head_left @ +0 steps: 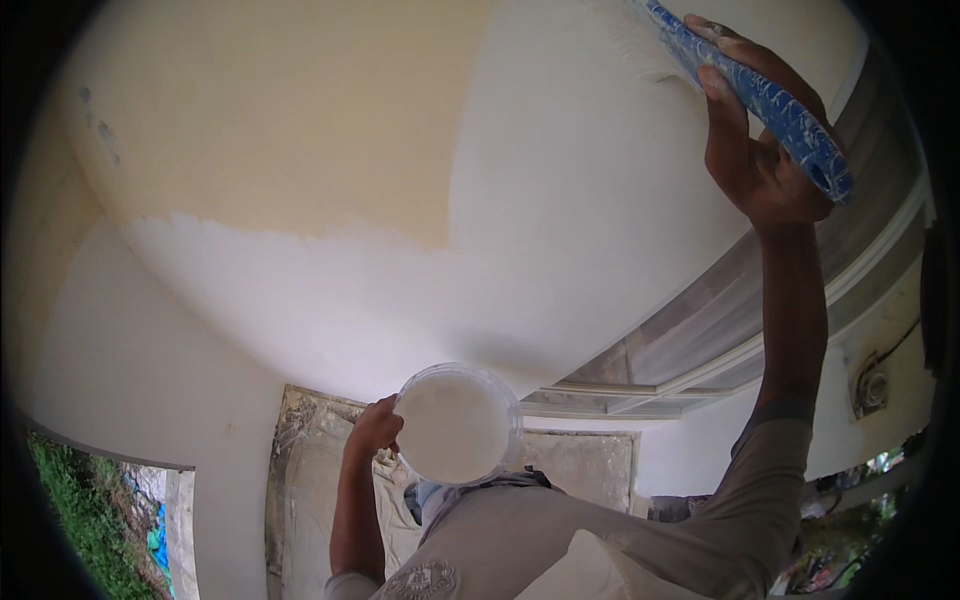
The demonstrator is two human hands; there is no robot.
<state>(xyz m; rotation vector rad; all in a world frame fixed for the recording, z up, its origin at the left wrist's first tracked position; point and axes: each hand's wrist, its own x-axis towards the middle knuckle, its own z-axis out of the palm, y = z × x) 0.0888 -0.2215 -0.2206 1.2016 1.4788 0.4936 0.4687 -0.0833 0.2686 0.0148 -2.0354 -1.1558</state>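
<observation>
Brush in the right hand, raised against the upper right of the wall: the step in hand looks like spreading white paint over the wall's old yellow coat. The blue, paint-spattered handle lies slantwise through the grip, the thumb pressed to its left side and the fingers to its upper right, so the right grip is pinching the handle. The butt, with its hanging hole, sticks out past the hand toward the lower right, near the wrist, while the other end runs up and left to the top edge of the view. The bristles are cut off there, so I cannot tell how much paint they carry or how hard they press, though rough strokes show on the wall just beside the handle. The left hand holds the round bucket by its left rim, low in front of the body and well apart from the brush; its fingers are curled at the edge, pinching the rim. Pale paint fills the round opening. A large yellow patch remains at the upper left, bordered by white below and to its right. As I judge it, the next move calls for even strokes, steering clear of the window on the right, and for keeping the bucket level when reloading.
</observation>
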